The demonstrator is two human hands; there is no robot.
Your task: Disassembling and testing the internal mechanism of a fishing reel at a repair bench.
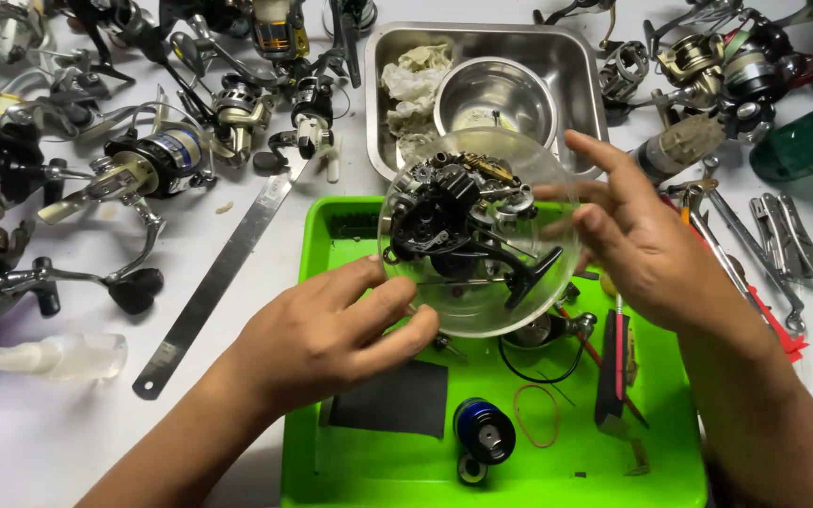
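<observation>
Fingers of both hands cradle clear bowl.

- View: single head-worn camera, looking steeply down and forward from above the green tray.
- Range: close; the tray's near edge is cut off at the bottom.
- Framing: steel basin beyond the tray near the top edge; forearms enter from the near corners either side of the tray.
- Shared coverage: no second view.
</observation>
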